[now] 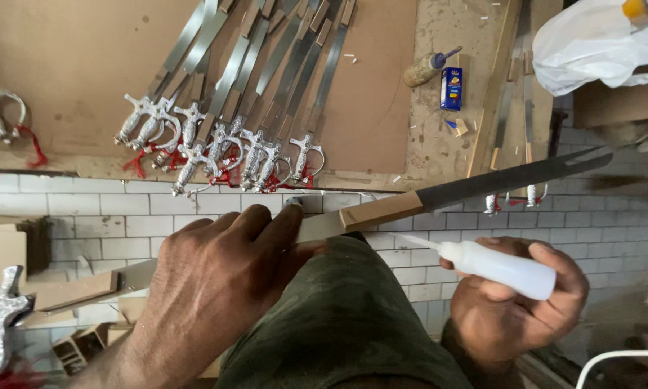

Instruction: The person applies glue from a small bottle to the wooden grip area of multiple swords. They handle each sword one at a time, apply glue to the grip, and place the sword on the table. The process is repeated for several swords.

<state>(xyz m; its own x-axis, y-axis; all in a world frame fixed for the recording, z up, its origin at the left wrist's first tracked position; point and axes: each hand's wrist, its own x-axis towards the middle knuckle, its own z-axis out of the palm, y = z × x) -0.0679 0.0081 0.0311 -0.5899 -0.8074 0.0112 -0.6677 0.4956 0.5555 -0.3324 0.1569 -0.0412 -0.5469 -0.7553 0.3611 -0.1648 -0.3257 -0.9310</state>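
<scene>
Pressing palm-down, the left hand (216, 288) clamps a long grey blade (511, 176) with wooden slats across the knee; the right hand (515, 302) grips a white squeeze bottle (493, 265), nozzle aimed just beneath the slat.

Nine finished swords (223, 144), one glue bottle (493, 265), one blue box (451, 88).

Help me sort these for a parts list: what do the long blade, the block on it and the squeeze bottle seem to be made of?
Blade: looks like dull grey metal, flat and faintly shiny. Block around it: probably pale bare wood, matte, unpainted. Squeeze bottle in the right hand: seemingly soft, translucent white plastic with a tapered nozzle. The left hand grips the blade.
</scene>
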